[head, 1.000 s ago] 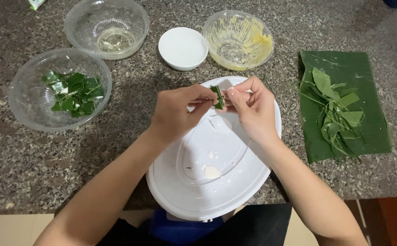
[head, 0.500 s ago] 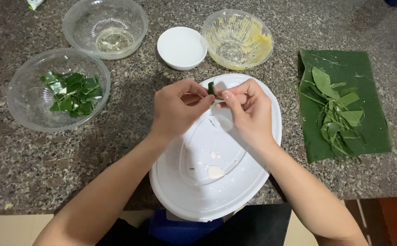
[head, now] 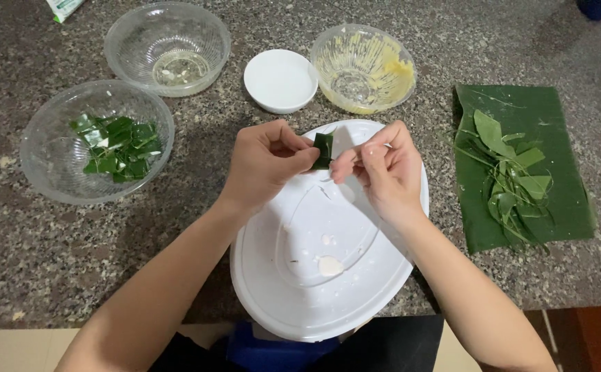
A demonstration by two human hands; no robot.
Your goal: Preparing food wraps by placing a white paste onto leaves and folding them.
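My left hand (head: 262, 162) pinches a small folded green leaf parcel (head: 323, 150) between thumb and fingers, above the far rim of a large white plastic lid (head: 328, 275). My right hand (head: 383, 169) hovers just right of the parcel, fingertips drawn together with white paste on them, barely apart from the leaf. Smears and a blob of white paste lie on the lid. Left of my hands, a clear glass bowl (head: 45, 169) holds several folded green leaf pieces (head: 118, 145).
On the speckled stone counter stand an almost empty clear bowl (head: 168, 47), a small white dish (head: 280, 80) and a clear bowl with yellow residue (head: 362, 67). A banana leaf sheet (head: 555, 124) with leaf trimmings (head: 511, 172) lies at the right. The counter edge runs near me.
The leaf parcel has shifted from between both hands' fingertips into my left hand alone. My right hand's fingers have let go and drawn slightly right.
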